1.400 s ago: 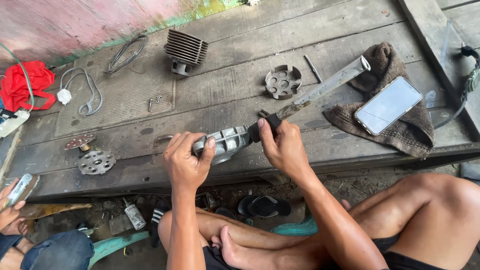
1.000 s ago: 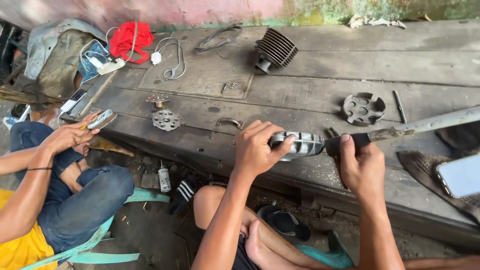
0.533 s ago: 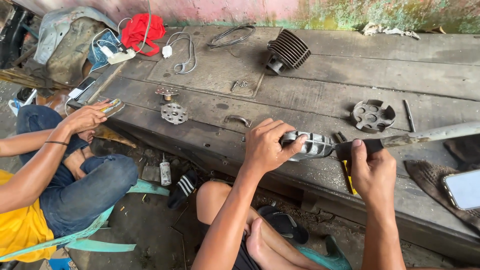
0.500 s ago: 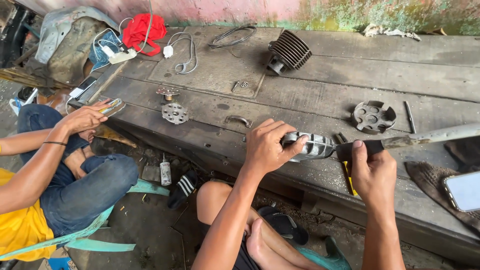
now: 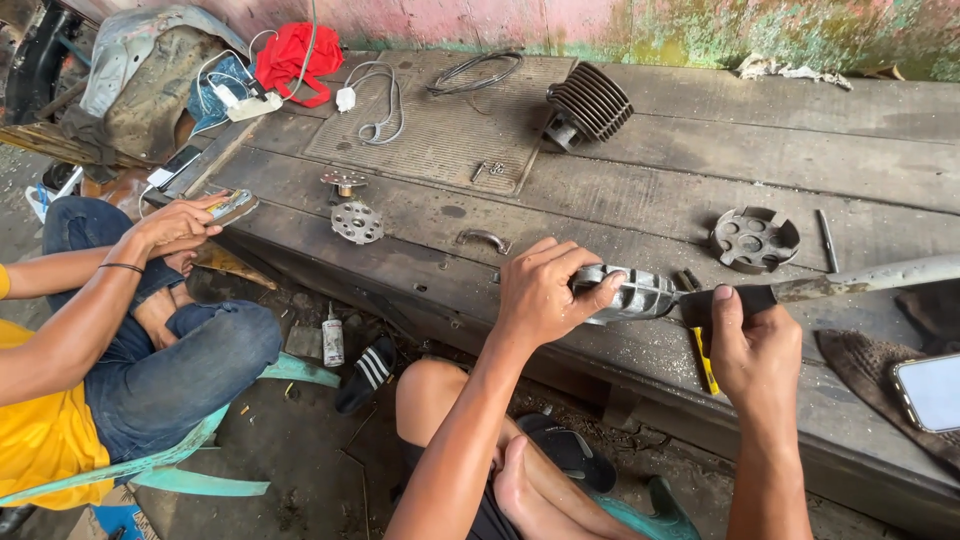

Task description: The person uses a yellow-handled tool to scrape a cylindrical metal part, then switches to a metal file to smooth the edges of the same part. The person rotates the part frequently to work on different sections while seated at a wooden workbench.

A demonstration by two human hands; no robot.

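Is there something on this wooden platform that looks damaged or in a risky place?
The phone lies on a rag near the wooden platform edge, partly out of frame. The long tool looks rusty. Nothing is spilled.

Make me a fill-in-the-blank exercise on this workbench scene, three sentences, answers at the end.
1. The left hand grips a ribbed ____ part on the bench.
2. The right hand holds a long file by its ____ handle.
3. The finned cylinder lies near the wall, and the cloth at the far left is ____.

Missing words: metal; black; red
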